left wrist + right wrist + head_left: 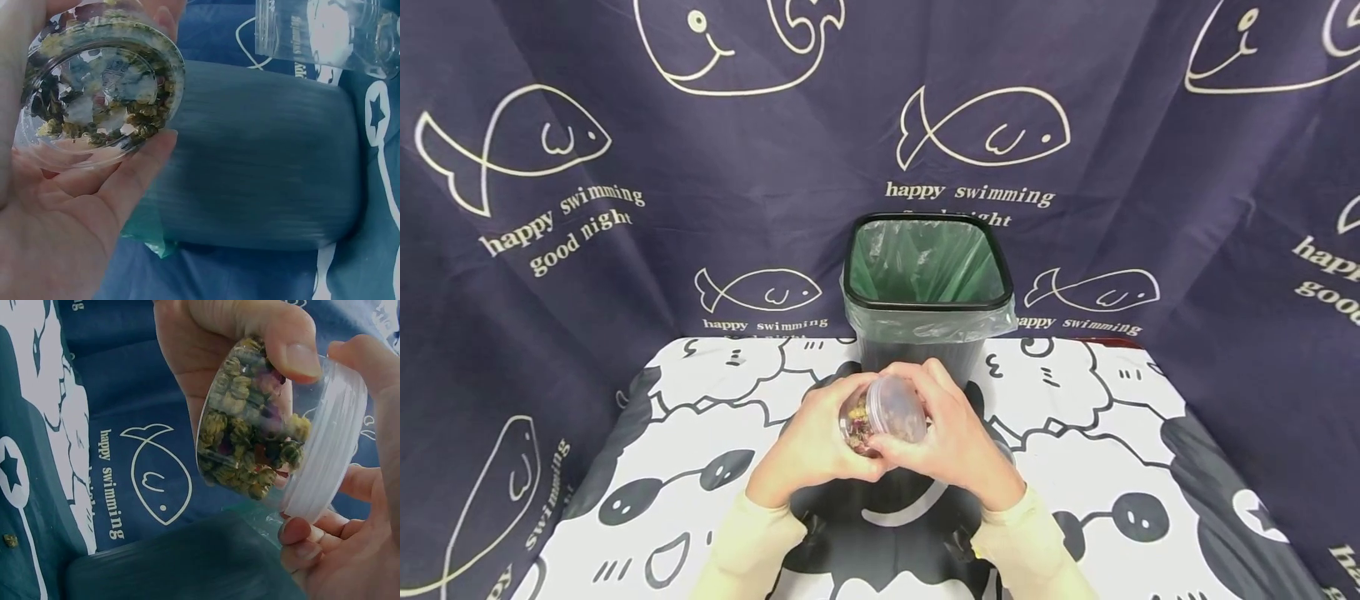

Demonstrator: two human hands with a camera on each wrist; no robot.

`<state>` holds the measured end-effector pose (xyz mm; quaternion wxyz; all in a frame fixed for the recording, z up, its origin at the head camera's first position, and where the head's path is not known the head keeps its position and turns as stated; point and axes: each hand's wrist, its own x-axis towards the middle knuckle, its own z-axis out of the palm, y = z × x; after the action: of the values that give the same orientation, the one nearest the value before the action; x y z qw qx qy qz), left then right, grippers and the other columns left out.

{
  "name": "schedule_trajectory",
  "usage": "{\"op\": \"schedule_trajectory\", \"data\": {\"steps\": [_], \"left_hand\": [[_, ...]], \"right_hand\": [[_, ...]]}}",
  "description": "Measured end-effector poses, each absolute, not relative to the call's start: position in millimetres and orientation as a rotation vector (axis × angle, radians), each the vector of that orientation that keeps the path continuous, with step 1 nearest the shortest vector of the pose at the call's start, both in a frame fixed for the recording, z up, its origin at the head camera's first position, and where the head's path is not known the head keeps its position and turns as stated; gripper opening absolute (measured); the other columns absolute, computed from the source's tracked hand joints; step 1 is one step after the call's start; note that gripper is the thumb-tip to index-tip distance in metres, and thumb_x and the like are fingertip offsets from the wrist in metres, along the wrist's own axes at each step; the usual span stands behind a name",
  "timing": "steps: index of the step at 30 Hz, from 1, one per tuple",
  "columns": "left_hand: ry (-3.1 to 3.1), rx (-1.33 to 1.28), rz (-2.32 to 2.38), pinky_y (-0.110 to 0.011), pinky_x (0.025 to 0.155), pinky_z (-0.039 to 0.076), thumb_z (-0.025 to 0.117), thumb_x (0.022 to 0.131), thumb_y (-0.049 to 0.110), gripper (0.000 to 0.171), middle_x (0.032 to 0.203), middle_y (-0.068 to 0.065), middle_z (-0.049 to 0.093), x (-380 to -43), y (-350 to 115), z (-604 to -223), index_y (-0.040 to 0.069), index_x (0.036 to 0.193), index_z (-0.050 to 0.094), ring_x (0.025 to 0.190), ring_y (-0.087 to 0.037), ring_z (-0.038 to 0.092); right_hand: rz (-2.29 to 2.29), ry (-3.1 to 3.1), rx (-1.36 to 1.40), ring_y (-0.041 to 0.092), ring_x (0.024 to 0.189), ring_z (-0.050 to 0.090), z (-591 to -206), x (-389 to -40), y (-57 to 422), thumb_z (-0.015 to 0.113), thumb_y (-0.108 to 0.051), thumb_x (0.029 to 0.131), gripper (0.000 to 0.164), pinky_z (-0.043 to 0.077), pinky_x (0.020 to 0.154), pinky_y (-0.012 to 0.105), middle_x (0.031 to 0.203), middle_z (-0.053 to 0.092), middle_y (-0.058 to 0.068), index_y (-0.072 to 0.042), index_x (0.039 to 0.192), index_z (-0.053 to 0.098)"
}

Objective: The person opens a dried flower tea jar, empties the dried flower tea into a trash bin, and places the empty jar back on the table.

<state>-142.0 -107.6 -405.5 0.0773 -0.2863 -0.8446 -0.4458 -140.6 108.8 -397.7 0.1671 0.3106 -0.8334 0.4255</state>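
Observation:
A clear plastic jar (855,422) holding dried yellow-green and purplish flower buds (240,425) is held up over the table, tipped on its side. My left hand (808,442) grips the jar's body, its palm and fingers showing round the base in the left wrist view. My right hand (958,437) grips the frosted ribbed screw lid (328,444), thumb and fingers spread round its rim. In the right wrist view the lid sits on the jar's mouth. Some of the buds are hidden behind my fingers.
A black-rimmed bin (928,306) lined with a thin plastic bag (925,258) stands just beyond my hands. Another clear plastic container (319,34) is on the cartoon-print tablecloth (700,533). One loose bud (10,540) lies on the cloth. A dark fish-print curtain (775,167) surrounds the table.

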Motion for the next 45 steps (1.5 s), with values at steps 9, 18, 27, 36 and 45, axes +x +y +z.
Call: {"op": "schedule_trajectory", "data": {"steps": [9, 18, 27, 36, 45], "left_hand": [[-2.540, -0.857, -1.258, -0.029, 0.087, 0.054, 0.097, 0.055, 0.035, 0.087, 0.115, 0.018, 0.065, -140, -109, -400, 0.028, 0.134, 0.061, 0.100, -0.004, 0.063], [-2.561, -0.809, -1.067, -0.038, 0.096, 0.052, 0.096, 0.057, 0.039, 0.092, 0.125, 0.009, 0.064, -136, -108, -397, 0.022, 0.138, 0.057, 0.114, -0.012, 0.060], [-2.565, -0.750, -0.980, -0.037, 0.099, 0.051, 0.095, 0.058, 0.039, 0.094, 0.128, 0.001, 0.062, -134, -108, -395, 0.016, 0.140, 0.055, 0.117, -0.015, 0.056], [-2.501, -0.817, -0.880, -0.034, 0.103, 0.048, 0.094, 0.060, 0.031, 0.090, 0.129, 0.002, 0.061, -134, -102, -392, 0.012, 0.139, 0.054, 0.120, -0.018, 0.054], [-2.493, -0.826, -0.836, -0.033, 0.105, 0.048, 0.094, 0.061, 0.031, 0.090, 0.130, 0.001, 0.060, -133, -102, -395, 0.011, 0.138, 0.053, 0.123, -0.018, 0.053]], "right_hand": [[1.206, -2.412, 0.910, 0.012, 0.091, 0.057, -393, -137, 110, 0.088, -0.045, 0.075, 0.073, 0.054, 0.077, 0.029, 0.115, 0.057, -0.002, -0.024, 0.138, 0.057], [1.194, -2.522, 0.855, 0.012, 0.078, 0.059, -390, -134, 113, 0.085, -0.041, 0.081, 0.078, 0.052, 0.067, 0.030, 0.116, 0.057, -0.003, -0.020, 0.148, 0.049], [1.270, -2.670, 0.596, 0.003, 0.067, 0.062, -382, -133, 119, 0.069, -0.034, 0.098, 0.039, 0.052, 0.064, 0.026, 0.083, 0.068, -0.010, -0.011, 0.129, 0.061], [1.267, -2.774, 0.482, 0.007, 0.067, 0.063, -381, -132, 115, 0.066, -0.041, 0.099, 0.038, 0.050, 0.064, 0.027, 0.079, 0.067, -0.011, -0.014, 0.125, 0.062], [1.273, -2.753, 0.528, 0.004, 0.066, 0.062, -383, -135, 113, 0.071, -0.041, 0.095, 0.042, 0.051, 0.064, 0.026, 0.076, 0.067, -0.011, -0.009, 0.121, 0.064]]}}
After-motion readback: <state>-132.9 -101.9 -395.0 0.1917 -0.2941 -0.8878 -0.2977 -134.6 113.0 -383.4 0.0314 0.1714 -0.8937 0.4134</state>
